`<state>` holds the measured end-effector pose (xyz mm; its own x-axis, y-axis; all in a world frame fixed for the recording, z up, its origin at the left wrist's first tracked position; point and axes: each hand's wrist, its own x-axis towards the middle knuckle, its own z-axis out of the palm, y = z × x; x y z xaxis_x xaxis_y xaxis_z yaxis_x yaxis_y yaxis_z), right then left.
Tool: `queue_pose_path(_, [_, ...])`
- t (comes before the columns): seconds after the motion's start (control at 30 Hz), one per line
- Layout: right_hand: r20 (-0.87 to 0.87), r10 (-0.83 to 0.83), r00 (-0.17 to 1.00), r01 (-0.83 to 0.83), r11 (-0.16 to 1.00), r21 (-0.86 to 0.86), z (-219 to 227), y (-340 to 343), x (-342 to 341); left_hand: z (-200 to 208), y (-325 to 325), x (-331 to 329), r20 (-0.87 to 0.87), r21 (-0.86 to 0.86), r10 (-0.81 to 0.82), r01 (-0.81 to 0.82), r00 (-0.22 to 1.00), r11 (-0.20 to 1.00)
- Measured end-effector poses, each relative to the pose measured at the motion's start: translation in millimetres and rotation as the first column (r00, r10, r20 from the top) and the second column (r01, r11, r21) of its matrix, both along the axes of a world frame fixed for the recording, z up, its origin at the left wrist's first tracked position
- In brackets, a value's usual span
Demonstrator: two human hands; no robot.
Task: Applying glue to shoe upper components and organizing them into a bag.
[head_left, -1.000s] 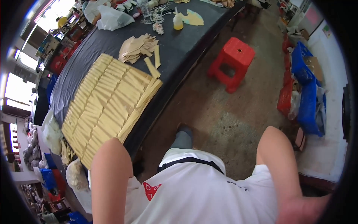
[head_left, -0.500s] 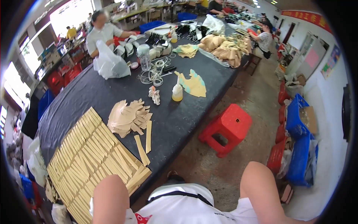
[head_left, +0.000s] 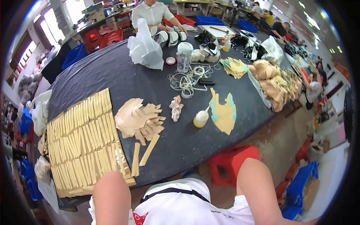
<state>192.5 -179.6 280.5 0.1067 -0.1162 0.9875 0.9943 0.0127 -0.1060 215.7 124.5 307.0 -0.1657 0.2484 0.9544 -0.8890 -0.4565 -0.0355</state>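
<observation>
Neither of my hands shows; only my bent left arm [head_left: 111,197] and right arm [head_left: 258,187] come in at the lower edge, so what the hands hold is hidden. Nearest the left arm, rows of thin tan strips [head_left: 78,137] lie on a board on the dark-covered table [head_left: 180,153]. To the right of the board are two loose strips [head_left: 149,150] and a fanned pile of beige cut pieces [head_left: 135,118]. Farther right are a crumpled white wad [head_left: 175,108], a small bottle of yellow liquid [head_left: 201,119] and a flat yellow piece with teal edges [head_left: 224,114].
A red stool [head_left: 232,163] stands by the table's near right edge. Farther back are a white plastic bag [head_left: 145,50], a clear jar [head_left: 184,60], tangled white cord [head_left: 183,84] and a beige heap [head_left: 275,80]. A co-worker [head_left: 153,17] handles pieces across the table.
My view has turned and moved toward the table, so the table things sit farther right and the stool is partly behind my right arm. No table object has visibly moved.
</observation>
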Motion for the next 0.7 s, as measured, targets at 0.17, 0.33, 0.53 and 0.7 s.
queue_pose_path(0.17, [-0.031,0.106,0.994,-0.103,0.991,0.089,-21.5,-69.1,50.9,3.7,-45.2,32.9,-0.013,0.032,0.026,-0.025,1.0,0.999])
queue_pose_path(0.33, [-0.071,0.181,0.981,-0.171,0.977,0.128,-26.4,-109.5,96.0,0.0,-82.1,53.2,-0.031,0.013,0.021,-0.021,0.999,1.0])
queue_pose_path(0.53, [-0.102,0.274,0.956,-0.252,0.949,0.19,-56.5,-133.8,127.2,-18.7,-100.0,50.2,-0.035,0.005,0.02,-0.02,0.999,1.0])
queue_pose_path(0.7, [-0.146,0.371,0.917,-0.332,0.913,0.236,-64.7,-149.7,155.4,-20.3,-99.8,41.3,-0.052,-0.012,0.043,-0.044,0.998,0.999])
